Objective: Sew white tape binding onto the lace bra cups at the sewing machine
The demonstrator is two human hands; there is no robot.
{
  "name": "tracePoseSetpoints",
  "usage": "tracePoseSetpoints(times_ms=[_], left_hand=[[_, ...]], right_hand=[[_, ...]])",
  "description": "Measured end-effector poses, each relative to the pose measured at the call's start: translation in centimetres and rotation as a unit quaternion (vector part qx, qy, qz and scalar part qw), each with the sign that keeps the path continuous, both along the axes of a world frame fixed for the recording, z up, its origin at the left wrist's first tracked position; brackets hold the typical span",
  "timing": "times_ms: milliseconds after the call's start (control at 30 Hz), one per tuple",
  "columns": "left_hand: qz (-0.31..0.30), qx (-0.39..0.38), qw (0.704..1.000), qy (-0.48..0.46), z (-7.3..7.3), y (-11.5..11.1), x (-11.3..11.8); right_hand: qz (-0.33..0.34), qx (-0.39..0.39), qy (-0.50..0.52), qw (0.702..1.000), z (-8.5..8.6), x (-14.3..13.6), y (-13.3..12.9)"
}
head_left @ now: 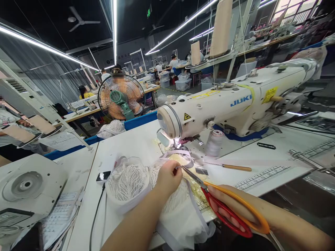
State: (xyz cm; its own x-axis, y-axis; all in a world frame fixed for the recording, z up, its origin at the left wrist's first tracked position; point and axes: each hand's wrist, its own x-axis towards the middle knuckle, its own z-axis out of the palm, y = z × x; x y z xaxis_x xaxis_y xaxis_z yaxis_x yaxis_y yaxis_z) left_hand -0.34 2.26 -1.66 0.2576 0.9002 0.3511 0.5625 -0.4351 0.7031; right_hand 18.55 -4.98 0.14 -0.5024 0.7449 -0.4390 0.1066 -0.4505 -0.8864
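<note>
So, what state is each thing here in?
Scissors: held; blade opening unclear
Right hand: around the scissors' handles
Left hand: fingers pinched together
White lace garment: lying on the table
Thread spool: upright
Wooden-handled tool: lying flat
Sewing machine: running or not, cannot tell
Machine lamp: lit
Ceiling light: lit
Floor fan: cannot tell whether it spins

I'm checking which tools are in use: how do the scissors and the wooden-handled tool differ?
The scissors are held in the right hand, while the wooden-handled tool lies on the white table. The scissors have two looped handles, one orange and one red; the tool has one straight, tan handle. The scissors have broader blades, the tool a thin shaft. Both have metal working ends pointing toward the picture's left.
</note>
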Motion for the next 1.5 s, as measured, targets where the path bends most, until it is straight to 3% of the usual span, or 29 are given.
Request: tracePoseSetpoints(times_ms=[167, 333, 667, 800, 933, 1067, 1300, 1367, 1433, 1467, 1500], left_hand=[[-0.001, 0.015, 1.000, 0.013, 0.1, -0.1, 0.0], [0.003, 0.052, 0.998, 0.044, 0.0, -0.1, -0.2], [0.021, 0.069, 0.996, 0.048, 0.2, -0.2, -0.1], [0.029, 0.075, 0.996, 0.041, 0.1, -0.1, -0.3], [0.025, 0.086, 0.995, 0.042, 0.1, -0.1, -0.4], [0.026, 0.081, 0.996, 0.019, 0.1, -0.1, -0.2], [0.038, -0.001, 0.997, -0.061, -0.2, 0.2, -0.1], [0.033, -0.044, 0.994, -0.090, -0.2, 0.3, 0.0], [0.023, -0.086, 0.989, -0.121, -0.1, 0.3, 0.0], [0.018, -0.106, 0.985, -0.136, 0.0, 0.3, 0.1], [0.014, -0.123, 0.981, -0.150, 0.1, 0.2, 0.1]], right_hand=[[0.002, -0.001, 0.009, 1.000, 0.0, 0.0, 0.0], [-0.003, -0.021, 0.010, 1.000, -1.3, -0.1, 0.4], [-0.076, -0.102, -0.028, 0.991, -2.5, -2.2, 0.4], [-0.074, -0.139, -0.014, 0.987, -1.7, -1.9, 0.6], [-0.051, -0.161, 0.027, 0.985, 0.6, -1.4, 0.8], [-0.094, -0.185, 0.006, 0.978, 1.7, -2.1, 0.5], [-0.094, 0.030, -0.066, 0.993, -1.5, -2.0, 0.9], [-0.091, 0.150, -0.108, 0.979, -1.0, -1.1, 1.5], [-0.093, 0.277, -0.169, 0.942, 0.1, -0.5, 2.2], [-0.093, 0.309, -0.180, 0.929, 0.7, -0.3, 2.4], [-0.092, 0.300, -0.161, 0.936, 1.0, -0.4, 2.5]])
